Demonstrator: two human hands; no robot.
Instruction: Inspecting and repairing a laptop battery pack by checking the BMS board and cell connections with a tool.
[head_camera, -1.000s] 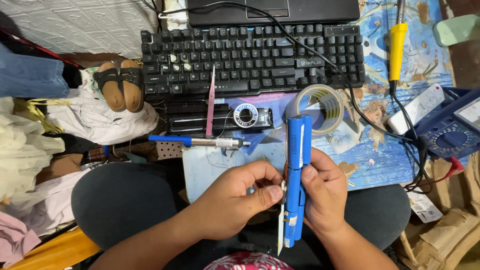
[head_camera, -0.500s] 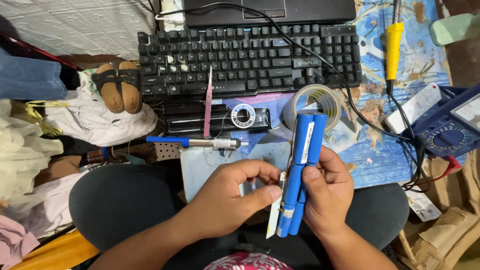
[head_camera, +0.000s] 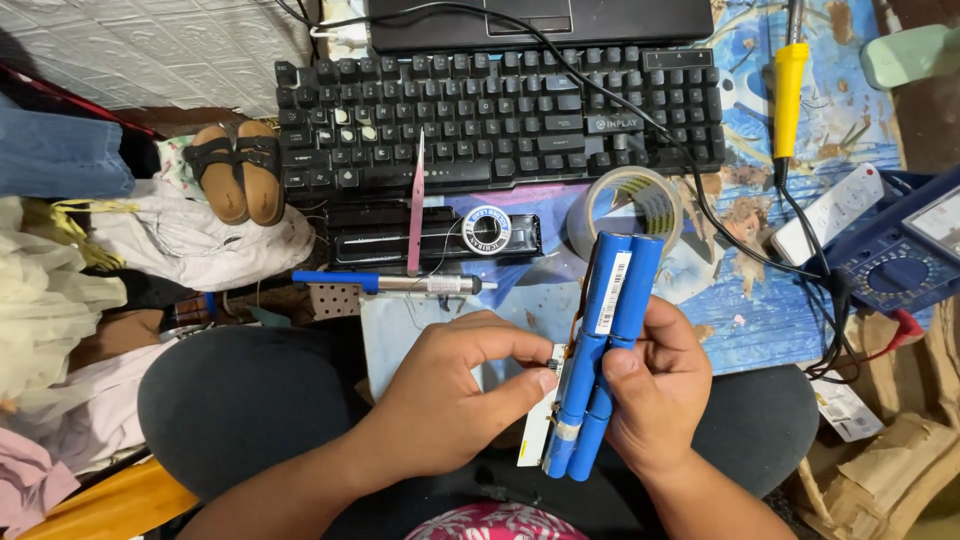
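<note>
My right hand (head_camera: 655, 385) grips a blue battery pack (head_camera: 600, 345) made of long cylindrical cells, held upright and slightly tilted over my lap. My left hand (head_camera: 470, 385) pinches a small pale strip or board (head_camera: 540, 425) at the pack's left side, thumb and forefinger touching it near the middle. A white label runs down one upper cell. Both hands hang just in front of a pale work board (head_camera: 420, 320) that lies by my knees.
A black keyboard (head_camera: 500, 115) lies ahead, with a roll of clear tape (head_camera: 625, 205), a solder spool (head_camera: 490, 230), a blue-handled tool (head_camera: 385, 283) and pink tweezers (head_camera: 416, 205) in front. A yellow soldering iron (head_camera: 787, 85) and a blue multimeter (head_camera: 905, 260) sit right; sandals (head_camera: 235, 170) and clothes left.
The pack has turned in my right hand, so two cells now face the camera side by side. My left fingers have moved in onto the strip at its side.
</note>
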